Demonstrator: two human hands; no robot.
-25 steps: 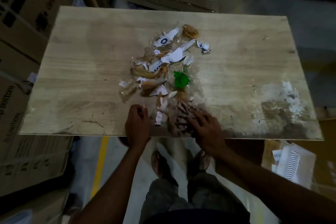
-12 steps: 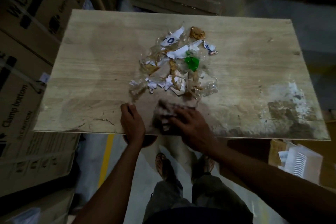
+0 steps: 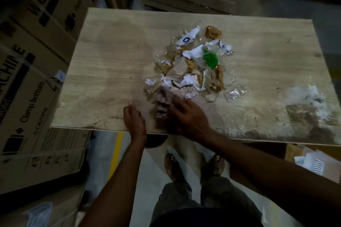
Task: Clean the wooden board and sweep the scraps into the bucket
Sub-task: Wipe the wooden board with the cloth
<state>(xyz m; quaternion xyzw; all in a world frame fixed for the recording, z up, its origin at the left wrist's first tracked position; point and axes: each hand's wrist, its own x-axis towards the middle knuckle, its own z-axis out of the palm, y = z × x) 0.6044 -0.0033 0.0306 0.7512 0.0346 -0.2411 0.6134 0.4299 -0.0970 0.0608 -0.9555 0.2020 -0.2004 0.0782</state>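
The wooden board point(image 3: 114, 64) lies flat in front of me. A pile of scraps point(image 3: 186, 72) sits at its middle: torn white paper, clear plastic, brown tape strips and a green piece point(image 3: 210, 60). My right hand point(image 3: 188, 116) presses a blurred greyish cloth point(image 3: 162, 101) against the near left side of the pile. My left hand point(image 3: 133, 118) rests on the board by its near edge, fingers curled with nothing in them. A dark round rim point(image 3: 155, 142), possibly the bucket, shows under the near edge; the rest of it is hidden.
White and dark stains point(image 3: 310, 105) mark the board's near right corner. Stacked cartons point(image 3: 27, 79) stand close on the left, and more stand behind the board. A box with papers point(image 3: 313, 160) sits low on the right. My sandalled feet are on the floor below.
My right hand with the cloth has slid forward and to the left along the board's near part. The scraps have been pushed away from the near edge into a tighter pile.
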